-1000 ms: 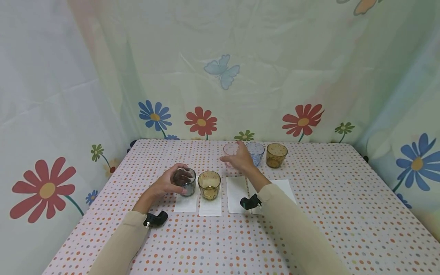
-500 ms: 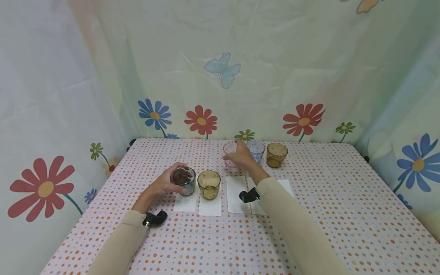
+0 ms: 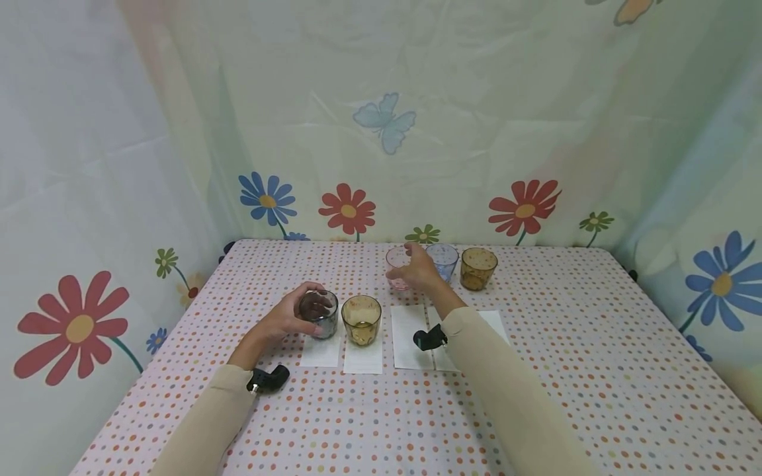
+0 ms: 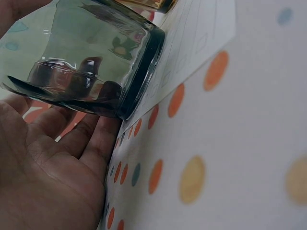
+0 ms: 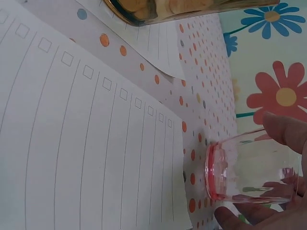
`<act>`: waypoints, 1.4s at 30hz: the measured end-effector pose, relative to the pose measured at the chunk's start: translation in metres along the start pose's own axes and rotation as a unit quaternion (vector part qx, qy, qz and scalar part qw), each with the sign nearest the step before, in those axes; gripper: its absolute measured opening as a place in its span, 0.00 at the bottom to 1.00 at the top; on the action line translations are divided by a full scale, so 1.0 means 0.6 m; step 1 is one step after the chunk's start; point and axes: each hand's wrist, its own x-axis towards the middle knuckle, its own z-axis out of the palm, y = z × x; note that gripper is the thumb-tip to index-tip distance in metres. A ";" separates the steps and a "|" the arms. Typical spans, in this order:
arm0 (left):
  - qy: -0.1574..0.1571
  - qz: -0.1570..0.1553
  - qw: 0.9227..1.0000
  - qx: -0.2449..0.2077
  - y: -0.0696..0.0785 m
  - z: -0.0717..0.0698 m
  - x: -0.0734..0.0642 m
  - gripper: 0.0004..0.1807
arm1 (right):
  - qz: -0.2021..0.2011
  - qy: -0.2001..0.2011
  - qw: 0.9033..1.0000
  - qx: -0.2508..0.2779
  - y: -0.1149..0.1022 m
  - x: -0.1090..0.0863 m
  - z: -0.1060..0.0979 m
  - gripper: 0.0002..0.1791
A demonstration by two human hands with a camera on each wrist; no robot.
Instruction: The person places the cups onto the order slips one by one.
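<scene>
The left hand [image 3: 290, 317] has its fingers round a dark glass [image 3: 327, 318] — the right hand [image 3: 420, 271] has its round a pink glass [image 5: 252, 166].

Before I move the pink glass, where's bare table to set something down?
Bare tablecloth lies right of the back amber glass, and between the sleeves, in front of the paper sheets. Crowded: right hand, pink glass and blue glass; left hand, dark glass and front amber glass.
</scene>
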 end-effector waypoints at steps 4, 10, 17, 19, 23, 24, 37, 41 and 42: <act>0.001 0.002 1.000 0.005 -0.002 0.000 -0.001 0.46 | -0.001 0.011 1.000 0.000 0.005 0.003 0.006 0.50; 0.000 0.002 1.000 0.003 -0.003 0.000 0.000 0.46 | -0.004 0.022 1.000 -0.002 0.006 0.002 0.010 0.51; 0.001 0.004 1.000 0.006 -0.005 -0.002 -0.001 0.45 | -0.006 0.027 1.000 -0.005 0.011 0.009 0.015 0.51; 0.001 0.004 1.000 0.008 -0.005 -0.002 -0.002 0.46 | -0.007 0.028 1.000 -0.006 0.013 0.010 0.016 0.51; 0.004 0.000 1.000 0.013 -0.005 -0.001 -0.002 0.46 | -0.009 0.032 0.999 0.008 0.014 0.009 0.020 0.50; 0.004 -0.002 1.000 0.014 -0.004 -0.001 -0.002 0.46 | -0.008 0.035 0.999 0.014 0.014 0.009 0.021 0.50; 0.004 0.001 1.000 0.010 0.000 0.003 -0.003 0.46 | -0.012 0.051 0.998 0.034 0.014 0.006 0.025 0.49; 0.005 -0.001 1.000 0.009 -0.001 0.003 -0.003 0.46 | -0.021 0.053 0.998 0.022 0.017 0.003 0.027 0.48; 0.005 -0.002 1.000 0.009 -0.001 0.003 -0.003 0.46 | -0.022 0.053 0.998 0.020 0.017 0.002 0.028 0.48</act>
